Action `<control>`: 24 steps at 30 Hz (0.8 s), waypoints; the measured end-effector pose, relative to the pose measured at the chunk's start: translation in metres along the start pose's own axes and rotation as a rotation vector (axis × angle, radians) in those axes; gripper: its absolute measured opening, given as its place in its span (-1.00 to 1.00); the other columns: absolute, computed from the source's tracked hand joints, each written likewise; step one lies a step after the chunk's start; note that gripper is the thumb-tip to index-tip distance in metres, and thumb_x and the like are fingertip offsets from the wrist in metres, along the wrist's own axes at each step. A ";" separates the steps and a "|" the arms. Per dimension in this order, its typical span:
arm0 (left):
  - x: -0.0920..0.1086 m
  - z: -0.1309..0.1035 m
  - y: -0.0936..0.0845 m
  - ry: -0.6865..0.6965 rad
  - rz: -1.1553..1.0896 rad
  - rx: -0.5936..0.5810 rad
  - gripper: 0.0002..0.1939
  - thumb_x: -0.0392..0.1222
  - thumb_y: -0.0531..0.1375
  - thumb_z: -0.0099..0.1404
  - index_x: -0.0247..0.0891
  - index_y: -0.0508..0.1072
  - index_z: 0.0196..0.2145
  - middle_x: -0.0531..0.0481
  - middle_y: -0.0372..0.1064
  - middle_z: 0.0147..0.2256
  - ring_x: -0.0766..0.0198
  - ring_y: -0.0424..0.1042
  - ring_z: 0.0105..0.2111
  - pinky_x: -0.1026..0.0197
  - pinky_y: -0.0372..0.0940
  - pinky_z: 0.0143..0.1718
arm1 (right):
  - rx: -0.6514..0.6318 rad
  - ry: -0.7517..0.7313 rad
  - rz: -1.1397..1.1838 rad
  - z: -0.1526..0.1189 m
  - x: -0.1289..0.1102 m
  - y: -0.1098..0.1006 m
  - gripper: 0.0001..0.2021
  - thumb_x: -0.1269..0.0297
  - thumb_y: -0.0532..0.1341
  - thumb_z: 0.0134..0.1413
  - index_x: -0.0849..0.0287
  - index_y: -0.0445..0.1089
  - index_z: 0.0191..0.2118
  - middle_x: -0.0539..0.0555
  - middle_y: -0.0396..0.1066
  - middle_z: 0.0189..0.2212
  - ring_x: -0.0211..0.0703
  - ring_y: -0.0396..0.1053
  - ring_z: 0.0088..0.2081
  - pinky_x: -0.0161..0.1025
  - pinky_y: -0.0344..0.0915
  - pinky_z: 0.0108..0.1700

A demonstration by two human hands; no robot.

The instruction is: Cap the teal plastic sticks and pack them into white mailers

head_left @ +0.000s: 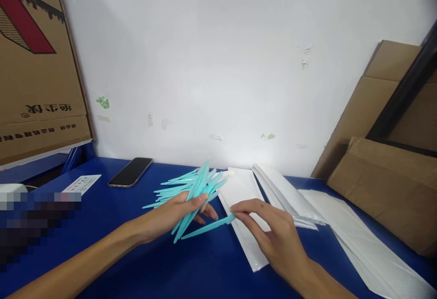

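A bundle of thin turquoise pointed sticks (201, 181) is held between the thumb and fingers of my left hand (182, 208). Just to its right, my right hand (273, 230) pinches one end of a single turquoise stick (208, 230), whose pointed end slants down to the left below the bundle. More turquoise sticks (164, 194) lie in a loose pile on the blue table (150, 267), behind and left of my left hand. A white flat packet (247, 244) lies partly behind my right hand.
White packets (283, 194) lie overlapping at the right, with more white sheets (368, 244) nearer the edge. A phone (131, 172) and a printed card (82, 184) rest at the left. Cardboard boxes (37, 76) flank the table, including a brown one (385, 190) at the right. A white wall stands behind.
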State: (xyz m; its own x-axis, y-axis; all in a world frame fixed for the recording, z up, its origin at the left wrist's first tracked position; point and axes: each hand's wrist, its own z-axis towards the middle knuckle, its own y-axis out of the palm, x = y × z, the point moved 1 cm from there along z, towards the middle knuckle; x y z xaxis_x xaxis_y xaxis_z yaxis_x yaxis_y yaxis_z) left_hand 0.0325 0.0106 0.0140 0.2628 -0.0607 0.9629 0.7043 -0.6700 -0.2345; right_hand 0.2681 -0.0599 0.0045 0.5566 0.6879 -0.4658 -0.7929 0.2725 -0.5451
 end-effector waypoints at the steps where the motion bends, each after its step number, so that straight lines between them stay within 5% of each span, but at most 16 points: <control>1: -0.002 0.001 0.004 -0.004 -0.044 -0.045 -0.39 0.36 0.04 0.36 -0.25 0.53 -0.13 -0.17 0.47 -0.05 0.04 0.46 -0.09 0.04 0.32 0.00 | 0.029 0.029 0.002 0.001 0.000 0.000 -0.86 0.39 0.21 0.31 0.02 0.49 -0.12 0.05 0.58 -0.23 -0.06 0.55 -0.20 -0.19 0.47 -0.16; 4: -0.006 0.002 0.018 -0.013 -0.089 -0.131 -0.38 0.39 0.01 0.36 -0.30 0.43 -0.30 -0.08 0.45 -0.36 0.25 0.42 -0.46 0.19 0.34 -0.38 | 0.092 0.104 0.043 0.003 -0.001 0.000 -0.92 0.34 0.24 0.29 0.04 0.50 -0.21 0.07 0.57 -0.29 -0.04 0.54 -0.23 -0.16 0.48 -0.18; 7: -0.005 -0.001 0.030 -0.028 -0.148 -0.103 -0.46 0.38 0.10 0.31 -0.22 0.28 -0.32 0.15 0.20 -0.46 0.46 0.05 -0.62 0.36 0.01 -0.60 | 0.139 0.124 0.109 0.004 0.000 0.002 -0.97 0.31 0.27 0.27 0.04 0.47 -0.19 0.07 0.50 -0.28 -0.08 0.50 -0.26 -0.15 0.49 -0.22; 12: -0.003 -0.006 0.043 -0.036 -0.137 -0.001 -0.47 0.38 0.15 0.27 -0.16 0.25 -0.22 0.23 0.04 -0.53 0.43 -0.07 -0.62 0.35 -0.10 -0.65 | 0.136 0.234 0.135 -0.003 0.002 0.005 -0.63 0.16 0.19 0.33 -0.08 0.21 0.20 0.13 0.29 0.14 0.01 0.35 0.12 0.02 0.40 0.12; 16: -0.002 -0.006 0.049 0.104 -0.060 0.112 -0.51 0.29 0.29 0.20 -0.18 0.25 -0.39 0.21 0.00 -0.57 0.40 -0.06 -0.59 0.30 -0.06 -0.59 | 0.005 0.303 0.216 0.001 -0.003 -0.002 -0.51 0.08 0.04 0.42 -0.17 -0.03 0.37 0.10 0.04 0.37 0.06 0.15 0.32 0.11 0.25 0.27; 20: -0.007 -0.006 0.056 0.271 -0.006 0.250 -0.50 0.21 0.19 0.33 -0.20 0.16 -0.50 0.15 -0.06 -0.52 0.35 -0.07 -0.51 0.27 -0.02 -0.48 | -0.005 0.173 0.209 0.034 -0.025 -0.008 -0.57 0.06 0.00 0.44 -0.17 0.10 0.35 0.03 0.05 0.39 0.08 0.12 0.34 0.12 0.17 0.31; 24: -0.015 -0.007 0.062 0.270 0.028 0.254 -0.50 0.24 0.08 0.39 -0.19 0.15 -0.50 0.14 -0.04 -0.55 0.33 -0.06 -0.53 0.24 -0.02 -0.49 | -0.099 0.122 0.251 0.072 -0.055 0.002 -0.58 0.08 -0.05 0.47 -0.14 0.15 0.34 -0.02 0.18 0.34 -0.05 0.15 0.34 0.00 0.10 0.35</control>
State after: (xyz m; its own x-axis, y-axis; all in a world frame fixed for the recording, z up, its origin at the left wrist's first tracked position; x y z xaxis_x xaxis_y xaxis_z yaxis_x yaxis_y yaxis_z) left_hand 0.0672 -0.0354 -0.0137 0.1252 -0.2923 0.9481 0.8494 -0.4622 -0.2547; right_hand 0.2181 -0.0491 0.0795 0.3762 0.6379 -0.6720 -0.8851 0.0329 -0.4643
